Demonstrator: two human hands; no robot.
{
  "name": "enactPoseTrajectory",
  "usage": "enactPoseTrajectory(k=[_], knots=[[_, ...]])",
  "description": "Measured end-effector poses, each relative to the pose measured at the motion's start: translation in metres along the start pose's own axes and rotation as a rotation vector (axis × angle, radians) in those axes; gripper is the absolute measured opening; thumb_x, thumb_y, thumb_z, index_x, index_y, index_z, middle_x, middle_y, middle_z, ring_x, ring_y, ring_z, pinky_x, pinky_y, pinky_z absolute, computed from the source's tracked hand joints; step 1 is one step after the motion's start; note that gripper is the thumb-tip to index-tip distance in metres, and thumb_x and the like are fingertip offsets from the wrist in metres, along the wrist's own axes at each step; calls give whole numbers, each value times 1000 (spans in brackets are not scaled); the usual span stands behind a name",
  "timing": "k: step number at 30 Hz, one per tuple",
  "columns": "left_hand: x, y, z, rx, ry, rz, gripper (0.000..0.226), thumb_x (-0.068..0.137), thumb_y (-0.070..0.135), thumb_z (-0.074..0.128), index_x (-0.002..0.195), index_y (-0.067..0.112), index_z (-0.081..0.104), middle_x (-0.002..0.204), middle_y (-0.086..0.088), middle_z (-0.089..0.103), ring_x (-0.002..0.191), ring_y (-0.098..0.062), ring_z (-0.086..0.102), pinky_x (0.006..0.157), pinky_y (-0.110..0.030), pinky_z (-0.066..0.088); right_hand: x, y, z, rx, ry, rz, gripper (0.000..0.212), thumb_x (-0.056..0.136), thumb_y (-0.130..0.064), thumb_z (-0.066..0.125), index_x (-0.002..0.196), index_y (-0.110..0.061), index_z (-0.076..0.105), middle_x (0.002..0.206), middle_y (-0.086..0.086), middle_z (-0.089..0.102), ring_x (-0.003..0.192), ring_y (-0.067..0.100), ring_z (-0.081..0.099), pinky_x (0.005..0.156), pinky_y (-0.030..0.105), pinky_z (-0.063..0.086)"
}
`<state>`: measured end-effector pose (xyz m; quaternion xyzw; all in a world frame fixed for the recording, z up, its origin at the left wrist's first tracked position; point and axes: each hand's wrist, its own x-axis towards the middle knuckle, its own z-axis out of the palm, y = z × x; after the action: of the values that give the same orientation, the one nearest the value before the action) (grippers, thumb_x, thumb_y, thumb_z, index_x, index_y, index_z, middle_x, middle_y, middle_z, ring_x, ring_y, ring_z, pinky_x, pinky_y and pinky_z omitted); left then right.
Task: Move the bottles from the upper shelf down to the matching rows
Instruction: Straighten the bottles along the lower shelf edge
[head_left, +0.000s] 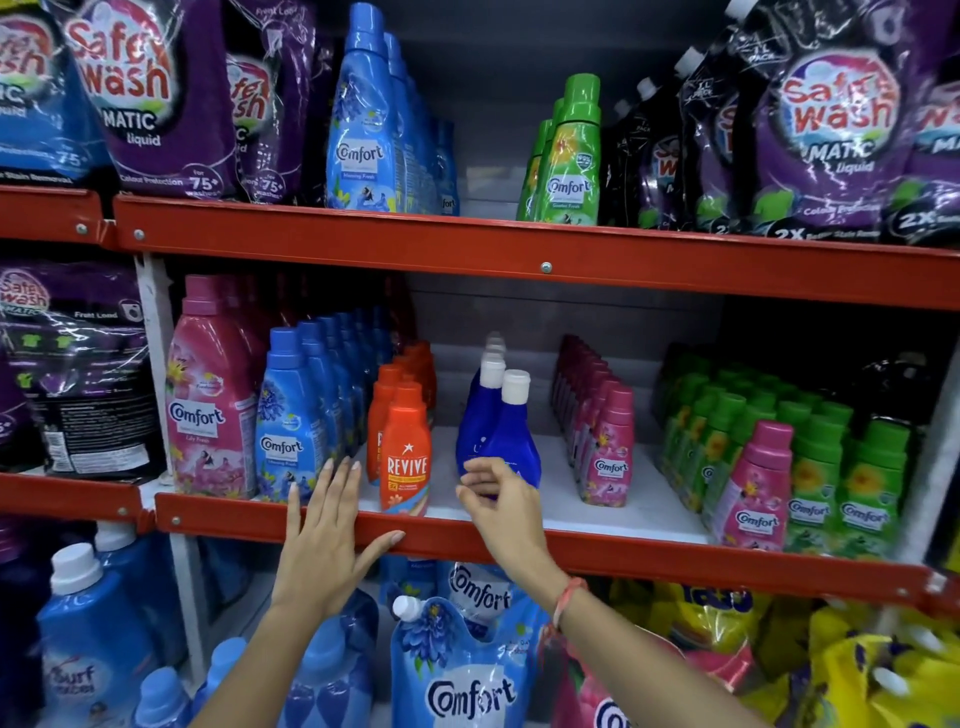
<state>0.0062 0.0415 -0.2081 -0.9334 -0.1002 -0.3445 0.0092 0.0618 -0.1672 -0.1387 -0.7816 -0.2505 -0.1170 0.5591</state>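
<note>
While L hand (322, 540) rests on red shelf edge (623, 558); store aisle.

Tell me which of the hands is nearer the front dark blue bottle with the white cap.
Right. The right hand is at the base of the dark blue bottle, overlapping it. The left hand is spread beyond the Revive bottle.

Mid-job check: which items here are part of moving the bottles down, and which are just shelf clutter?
Job:
tall blue Comfort bottles on upper shelf
green Comfort bottles on upper shelf
blue Comfort row below
green Comfort rows below

Not the job:
purple Safewash pouches
orange Revive bottles
dark blue white-capped bottles
</note>
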Motion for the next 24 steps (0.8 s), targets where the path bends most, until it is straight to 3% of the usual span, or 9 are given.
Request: enactPoseTrajectory(k=[3, 6, 9, 11, 14, 17, 20, 24], knots=[[0, 1, 0, -8, 5, 3, 97, 83, 77, 20, 148, 6, 23, 154, -11, 33, 145, -23, 20, 117, -51, 8, -11, 8, -31, -18, 152, -61, 14, 86, -12, 63, 99, -15, 66, 91, -3, 70, 82, 7, 65, 73, 10, 51], [0, 1, 0, -1, -4, 1, 98, 82, 77, 18, 149, 5, 22, 154, -11, 32, 146, -23, 18, 117, -50, 6, -19, 19, -61, -66, 350, -121, 16, 88, -17, 61, 103, -20, 60, 95, -5, 64, 89, 10, 62, 81, 26, 54], [0, 1, -1, 0, -6, 5, 98, 82, 77, 18, 148, 5, 24, 154, -12, 34, 145, -24, 19, 116, -50, 5, -23, 32, -88, -193, 595, -129, 32, 86, -19, 62, 117, -20, 51, 107, -3, 53, 100, 15, 51, 84, 29, 43], [0, 1, -1, -5, -10, 6, 99, 82, 77, 18, 147, 4, 25, 153, -13, 34, 145, -24, 20, 116, -51, 6, -25, 39, -104, -252, 766, -63, 46, 83, -19, 66, 125, -14, 46, 119, 5, 48, 110, 17, 41, 90, 27, 33], [0, 2, -1, -8, -21, 0, 99, 81, 77, 19, 147, 4, 25, 153, -13, 35, 145, -25, 20, 116, -53, 9, -26, 45, -125, -314, 947, 65, 65, 77, -17, 72, 133, -4, 40, 134, 20, 41, 124, 30, 34, 102, 34, 24], [0, 2, -1, -5, -35, -2, 100, 81, 78, 18, 147, 3, 25, 153, -13, 35, 145, -25, 21, 116, -54, 11, -22, 56, -141, -380, 997, 186, 81, 74, -17, 75, 139, 2, 30, 139, 29, 35, 127, 41, 32, 105, 40, 20], [0, 2, -3, -3, -43, -6, 101, 80, 79, 16, 147, 3, 26, 152, -14, 36, 144, -25, 22, 116, -55, 13, -18, 70, -153, -467, 938, 301, 95, 74, -20, 76, 145, 6, 17, 144, 31, 29, 132, 45, 28, 111, 48, 18], [0, 2, -4, 0, -51, -7, 101, 81, 79, 15, 147, 3, 27, 152, -14, 37, 144, -26, 23, 115, -54, 12, -13, 76, -162, -479, 876, 381, 92, 79, -15, 71, 147, 6, 11, 144, 32, 32, 132, 46, 30, 112, 50, 23]])
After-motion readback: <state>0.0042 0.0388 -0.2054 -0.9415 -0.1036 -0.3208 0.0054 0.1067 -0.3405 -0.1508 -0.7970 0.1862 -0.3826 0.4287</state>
